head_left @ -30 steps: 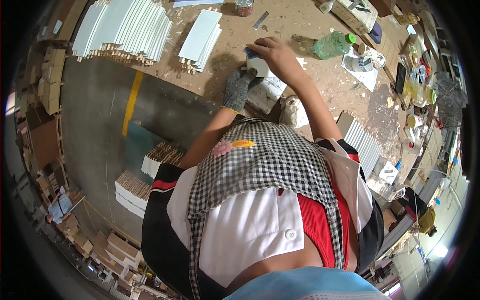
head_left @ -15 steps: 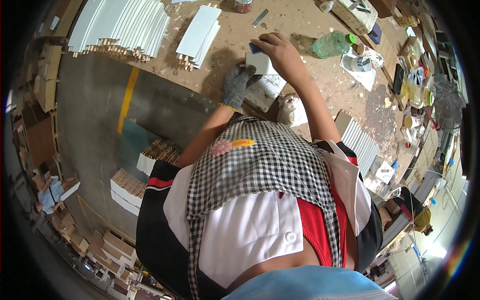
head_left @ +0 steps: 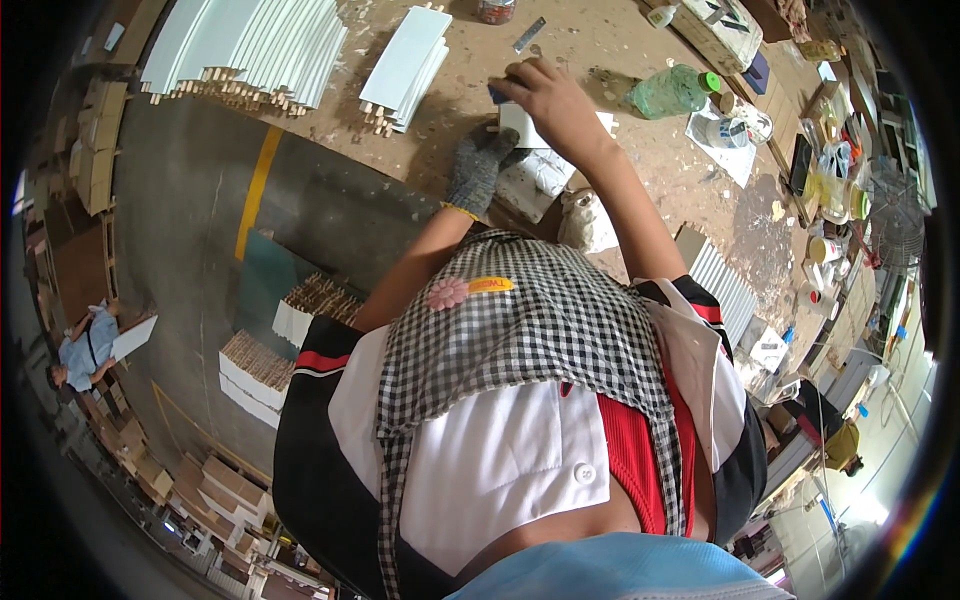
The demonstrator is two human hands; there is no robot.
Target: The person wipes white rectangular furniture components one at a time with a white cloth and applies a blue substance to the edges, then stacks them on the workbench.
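Note:
My left hand (head_left: 480,172), in a grey knit glove with a yellow cuff, grips the left end of a white board (head_left: 517,122), thumb on top. Small wooden pegs stick out at the board's far right end. The bare right hand (head_left: 552,105) is bent over the board, its fingers closed on a small dark blue block (head_left: 497,93) at the board's left end. My right hand and wrist cover the board's middle. Below the board is a paint-smeared white block (head_left: 533,185), and beside that a crumpled white bag (head_left: 587,222).
Stacked white boards with peg ends (head_left: 255,50) lie at the table's far left, a smaller stack (head_left: 405,65) nearer. A green bottle (head_left: 668,92), a metal strip (head_left: 530,35) and a cup (head_left: 725,132) are on the table. A person (head_left: 90,345) carries a board at left.
My right hand has shifted slightly left over the board with the blue block, and the board's pegged right end now shows. The person at far left has moved.

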